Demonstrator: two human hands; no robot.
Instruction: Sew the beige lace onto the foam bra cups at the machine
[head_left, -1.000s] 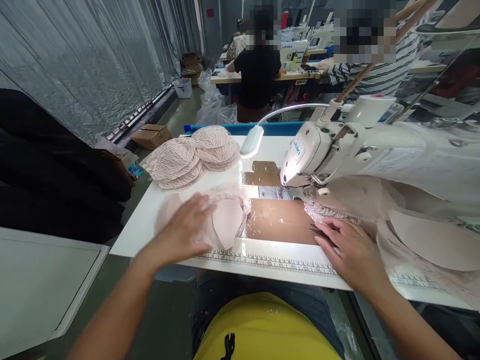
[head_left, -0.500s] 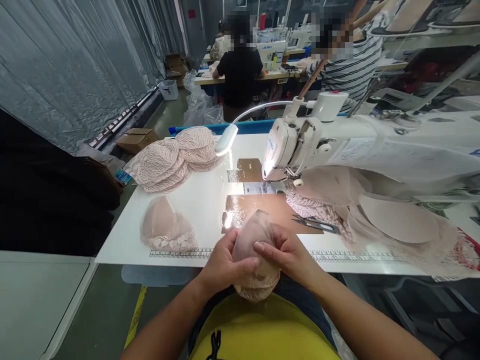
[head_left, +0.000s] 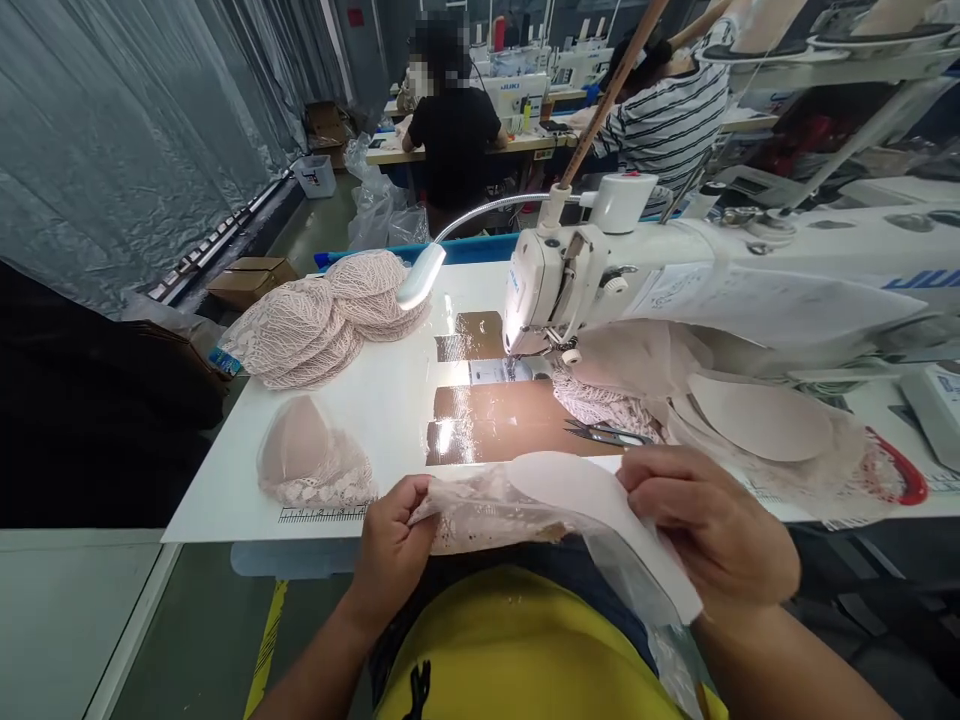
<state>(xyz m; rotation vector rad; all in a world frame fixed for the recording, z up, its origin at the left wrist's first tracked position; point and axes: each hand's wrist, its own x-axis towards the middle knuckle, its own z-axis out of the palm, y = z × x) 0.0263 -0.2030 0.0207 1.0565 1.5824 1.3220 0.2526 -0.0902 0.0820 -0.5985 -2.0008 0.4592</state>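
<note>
A pale pink bra cup with lace and sheer mesh (head_left: 495,505) is stretched between my hands at the table's front edge. My left hand (head_left: 396,535) pinches its lace end. With fingers closed, my right hand (head_left: 697,520) grips the far side, where a smooth whitish pad (head_left: 577,480) shows. Beyond my hands stands a white sewing machine (head_left: 547,280), its needle area lit. Thread snips (head_left: 604,433) lie on the brown taped strip near my right hand. Another lace-edged bra cup (head_left: 300,450) rests to the left of my left hand.
Stacked lace cups (head_left: 292,330) sit at the back left of the white table (head_left: 202,490). More mesh and padded pieces (head_left: 757,415) lie on the right, under the machine arm. A lamp (head_left: 424,275) hangs over the table. Two people sit at machines farther back.
My hands have moved apart, drawing the bundled cup out sideways. My right hand has gone right, my left slightly left. The view has shifted a little to the right.
</note>
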